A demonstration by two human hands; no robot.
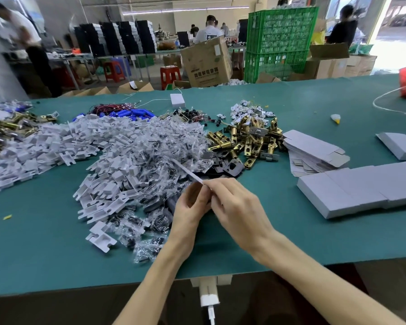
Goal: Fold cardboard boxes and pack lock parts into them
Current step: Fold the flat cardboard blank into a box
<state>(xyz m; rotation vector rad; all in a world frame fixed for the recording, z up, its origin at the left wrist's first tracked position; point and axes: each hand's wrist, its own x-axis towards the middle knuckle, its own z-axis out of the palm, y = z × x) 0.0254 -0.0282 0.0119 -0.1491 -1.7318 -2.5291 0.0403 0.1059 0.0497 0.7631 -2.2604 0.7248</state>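
One flat white cardboard blank (187, 170), seen edge-on; left hand (189, 208) and right hand (240, 211) both pinch it, fingers curled.

Factory packing floor — parts heaps (136, 146), green crates (279, 41), workers (209, 31)

Behind the green-topped table (291, 95) stand red stools (170, 75) and stacked green crates (279, 41).
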